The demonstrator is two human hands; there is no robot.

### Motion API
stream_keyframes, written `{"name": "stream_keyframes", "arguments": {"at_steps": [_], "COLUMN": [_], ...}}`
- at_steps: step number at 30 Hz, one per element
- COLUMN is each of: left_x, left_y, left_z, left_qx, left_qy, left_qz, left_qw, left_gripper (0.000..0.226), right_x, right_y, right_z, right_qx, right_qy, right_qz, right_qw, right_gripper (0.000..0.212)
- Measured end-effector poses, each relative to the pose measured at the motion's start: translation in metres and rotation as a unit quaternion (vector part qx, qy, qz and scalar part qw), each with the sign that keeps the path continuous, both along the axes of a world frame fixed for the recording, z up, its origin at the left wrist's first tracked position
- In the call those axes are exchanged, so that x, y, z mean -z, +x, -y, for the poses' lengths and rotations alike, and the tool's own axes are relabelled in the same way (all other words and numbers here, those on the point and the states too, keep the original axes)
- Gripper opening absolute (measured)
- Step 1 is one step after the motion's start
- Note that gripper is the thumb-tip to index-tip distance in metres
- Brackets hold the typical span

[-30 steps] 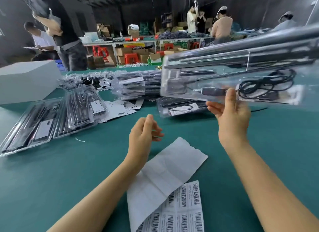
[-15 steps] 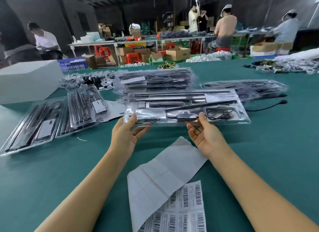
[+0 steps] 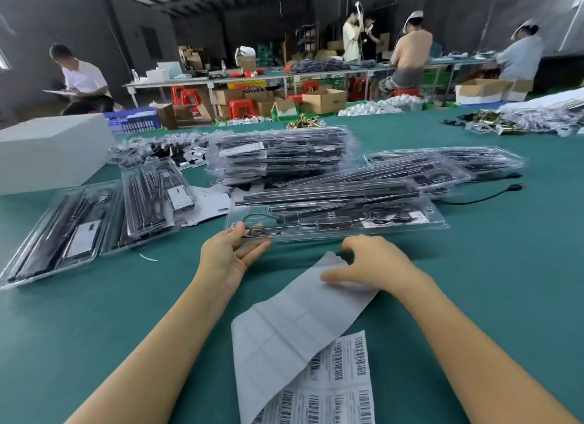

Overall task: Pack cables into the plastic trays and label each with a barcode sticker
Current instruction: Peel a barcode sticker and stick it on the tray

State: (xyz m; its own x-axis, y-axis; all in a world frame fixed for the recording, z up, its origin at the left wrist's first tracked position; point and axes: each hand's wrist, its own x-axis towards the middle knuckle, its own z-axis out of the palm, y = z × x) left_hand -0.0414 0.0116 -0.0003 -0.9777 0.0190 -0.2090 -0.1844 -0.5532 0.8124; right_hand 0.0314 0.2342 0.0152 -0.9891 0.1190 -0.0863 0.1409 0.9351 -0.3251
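Half a second ago both of our hands were on the near edge of the clear plastic tray (image 3: 335, 216); now only our left hand (image 3: 228, 255) is on it. Its thumb lies on top of the near-left corner and the fingers stretch flat beneath the edge, a loose grip with straight fingers rather than a clasp. Our right hand (image 3: 371, 265) has come back off the tray and rests on the far end of the white backing paper (image 3: 303, 325), fingers curled down onto the sheet; we cannot tell whether it pinches the paper or only presses it.

The tray lies flat on the green tabletop (image 3: 505, 281), long side running left to right, just beyond our hands. Through the transparent lid we see long black bars along the far side, a coiled black cable (image 3: 387, 215) toward the right end and a thin loop of wire near the left corner. A small white label shows at the right end.

The barcode sticker sheet (image 3: 341, 389) lies nearest to us, partly under the backing paper. More filled trays are stacked behind (image 3: 284, 153) and spread at the left (image 3: 60, 234).
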Motion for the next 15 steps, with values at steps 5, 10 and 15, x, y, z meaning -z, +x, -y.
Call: {"name": "stream_keyframes", "arguments": {"at_steps": [5,10,15], "left_x": [-0.004,-0.011,-0.013], "left_y": [0.004,0.004,0.006], "left_z": [0.002,0.009,0.017], "left_qx": [-0.018,-0.013,0.027], "left_qy": [0.018,-0.025,-0.136], "left_qz": [0.038,0.050,0.084], "left_qw": [0.999,0.998,0.987], "left_gripper": [0.009,0.001,0.011], "right_x": [0.005,-0.001,-0.029], "right_y": [0.001,0.001,0.004], "right_z": [0.013,0.014,-0.018], "right_qx": [0.007,-0.075,-0.114], "right_qy": [-0.001,-0.008,-0.253], "right_qz": [-0.016,-0.066,-0.124], "right_qw": [1.000,0.995,0.953], "right_gripper": [0.050,0.016,0.015]}}
